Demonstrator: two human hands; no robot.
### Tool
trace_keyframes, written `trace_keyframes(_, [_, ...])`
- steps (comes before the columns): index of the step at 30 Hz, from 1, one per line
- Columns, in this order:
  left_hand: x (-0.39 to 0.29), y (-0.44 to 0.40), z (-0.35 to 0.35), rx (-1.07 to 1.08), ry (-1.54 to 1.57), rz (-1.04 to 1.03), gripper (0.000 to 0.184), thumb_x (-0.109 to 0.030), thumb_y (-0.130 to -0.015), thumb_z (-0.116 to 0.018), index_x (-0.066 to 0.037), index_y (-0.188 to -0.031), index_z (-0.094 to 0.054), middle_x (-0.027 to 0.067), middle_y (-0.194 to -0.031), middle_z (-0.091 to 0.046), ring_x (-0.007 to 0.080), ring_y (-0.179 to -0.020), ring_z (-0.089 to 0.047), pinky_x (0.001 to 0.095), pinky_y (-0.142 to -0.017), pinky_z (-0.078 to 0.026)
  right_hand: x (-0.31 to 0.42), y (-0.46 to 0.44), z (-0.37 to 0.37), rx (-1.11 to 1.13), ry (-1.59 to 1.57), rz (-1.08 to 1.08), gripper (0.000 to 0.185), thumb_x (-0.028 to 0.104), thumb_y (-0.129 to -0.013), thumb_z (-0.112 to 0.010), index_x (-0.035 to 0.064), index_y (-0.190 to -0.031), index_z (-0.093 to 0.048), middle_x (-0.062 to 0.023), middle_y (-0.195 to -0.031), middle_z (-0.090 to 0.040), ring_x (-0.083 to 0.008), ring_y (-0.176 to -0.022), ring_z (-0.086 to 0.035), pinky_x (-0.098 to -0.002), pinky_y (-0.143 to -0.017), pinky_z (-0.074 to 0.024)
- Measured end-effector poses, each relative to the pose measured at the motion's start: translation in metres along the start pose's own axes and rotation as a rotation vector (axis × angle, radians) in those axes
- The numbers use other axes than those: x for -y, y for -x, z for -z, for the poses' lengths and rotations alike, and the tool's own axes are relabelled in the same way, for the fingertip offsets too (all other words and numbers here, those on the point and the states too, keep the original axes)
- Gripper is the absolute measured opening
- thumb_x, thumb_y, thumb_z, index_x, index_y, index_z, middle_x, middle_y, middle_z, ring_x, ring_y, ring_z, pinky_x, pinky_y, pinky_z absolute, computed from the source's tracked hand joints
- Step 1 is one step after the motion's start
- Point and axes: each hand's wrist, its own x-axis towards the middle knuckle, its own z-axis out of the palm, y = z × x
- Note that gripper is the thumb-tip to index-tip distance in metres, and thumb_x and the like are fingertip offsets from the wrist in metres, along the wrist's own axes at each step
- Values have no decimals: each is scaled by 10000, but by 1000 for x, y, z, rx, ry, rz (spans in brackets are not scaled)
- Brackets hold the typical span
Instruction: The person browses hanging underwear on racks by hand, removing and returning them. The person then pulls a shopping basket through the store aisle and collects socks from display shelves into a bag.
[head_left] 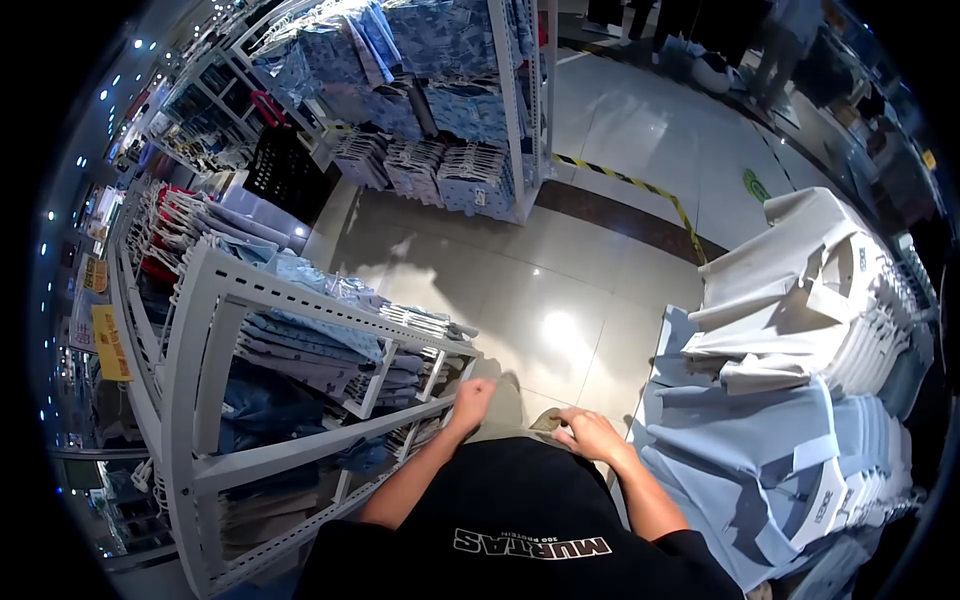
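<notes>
My left hand (473, 404) is curled into a loose fist beside the corner of the white metal rack (330, 300), and nothing shows in it. In front of my body, my right hand (592, 436) has its thumb and fingers apart and holds nothing. A small olive-brown shape (546, 420) lies near its fingertips; I cannot tell what it is. To the right of that hand hang light blue shirts (740, 420) on a display. White shirts (780, 290) hang just beyond them.
The white rack on the left holds folded and hung clothes. Ahead stands another rack with patterned blue shirts (470, 180). A black basket (285, 170) is beside it. Yellow-black tape (630, 180) crosses the tiled floor (520, 280). People (785, 50) stand at the far right.
</notes>
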Motion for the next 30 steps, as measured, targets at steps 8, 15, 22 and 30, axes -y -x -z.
trace_keyframes(8, [-26, -104, -70, 261, 57, -91, 322, -220, -875, -591, 22, -663, -565, 161, -606, -539, 258, -567, -530, 437, -580, -428, 30, -117, 103, -227, -34, 122, 365, 264, -927, -671, 58, -1226, -637, -164, -1078, -683, -336, -971, -664, -418, -847, -526])
trace_keyframes(15, [-53, -279, -42, 606, -696, -93, 290, -236, -894, -554, -13, -992, -711, 229, -1114, -687, 383, -1138, -620, 457, -946, -509, 31, -174, 151, -278, -6, 35, 392, 289, -919, -684, 67, -1239, -632, -160, -1092, -683, -331, -990, -662, -418, -855, -528])
trace_keyframes(22, [-78, -402, -14, 533, -391, -151, 281, -216, -891, -533, -15, -979, -709, 250, -985, -702, 416, -968, -670, 494, -859, -525, 19, -232, 164, -431, -211, -146, 397, 256, -911, -709, 44, -1240, -643, -147, -1071, -698, -255, -910, -681, -371, -790, -537])
trace_keyframes(30, [40, -398, 62, 305, -332, 91, 276, -227, -861, -589, -12, -990, -703, 249, -973, -704, 419, -981, -666, 479, -878, -525, 3, -319, 186, -185, -94, -84, 413, 295, -908, -696, 59, -1240, -634, -170, -1076, -701, -315, -955, -685, -414, -841, -534])
